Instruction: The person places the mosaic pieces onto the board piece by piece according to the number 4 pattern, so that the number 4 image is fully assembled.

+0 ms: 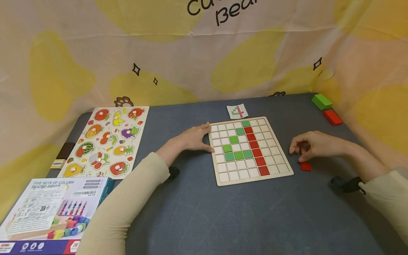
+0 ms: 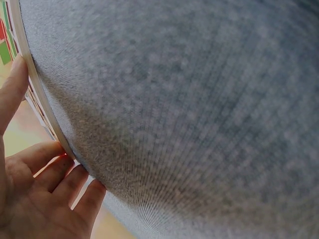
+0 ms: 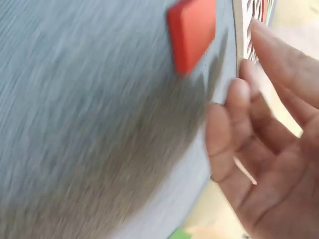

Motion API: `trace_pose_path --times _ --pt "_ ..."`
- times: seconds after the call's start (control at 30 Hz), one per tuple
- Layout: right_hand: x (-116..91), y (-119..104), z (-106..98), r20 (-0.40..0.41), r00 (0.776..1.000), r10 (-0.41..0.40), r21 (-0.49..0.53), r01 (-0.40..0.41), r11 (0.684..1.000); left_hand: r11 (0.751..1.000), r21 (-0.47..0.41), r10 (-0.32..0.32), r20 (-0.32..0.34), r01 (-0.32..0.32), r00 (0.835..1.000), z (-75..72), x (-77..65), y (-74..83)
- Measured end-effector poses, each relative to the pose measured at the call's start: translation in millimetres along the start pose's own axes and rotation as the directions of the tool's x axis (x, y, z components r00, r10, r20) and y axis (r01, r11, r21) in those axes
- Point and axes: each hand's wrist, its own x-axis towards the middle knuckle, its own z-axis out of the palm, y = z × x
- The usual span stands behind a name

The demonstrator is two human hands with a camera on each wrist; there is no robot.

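A square wooden grid board (image 1: 256,180) lies at mid-table, with a column of red tiles (image 1: 256,153) and several green tiles (image 1: 234,139) in its cells. My left hand (image 1: 193,138) rests at the board's left edge; its thumb (image 2: 16,82) and fingertips touch the rim in the left wrist view. Right of the board, my right hand (image 1: 315,146) hovers low with loosely bent fingers and nothing between them. A loose red tile (image 1: 306,166) lies just below its fingertips, and the right wrist view shows this red tile (image 3: 193,34) apart from the fingers.
Behind the board lies a small pattern card (image 1: 237,111). A green block (image 1: 322,101) and a red block (image 1: 333,117) sit at the back right. On the left are a fruit puzzle board (image 1: 108,141) and a beaded toy box (image 1: 51,212). A patterned cloth (image 1: 178,63) hangs behind the table.
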Motion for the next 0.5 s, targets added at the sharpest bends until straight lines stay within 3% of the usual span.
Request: trace_pose_path --times 0.2,0.37,0.5 --pt "-11.5 22.8 -0.8 0.108 0.99 -0.094 0.068 0.087 0.994 1.0 -0.003 0.0 -0.005 0.0 1.0 0.8 -0.1 0.4" --pt "-12.2 24.3 3.0 0.072 0.986 -0.151 0.028 0.15 0.988 1.0 -0.003 0.002 -0.008 -0.002 1.0 0.5 -0.2 0.5" --pt "-10.1 19.9 4.6 0.024 0.994 -0.103 -0.029 0.104 0.994 1.0 -0.003 0.004 -0.008 -0.004 1.0 -0.2 -1.2 0.2"
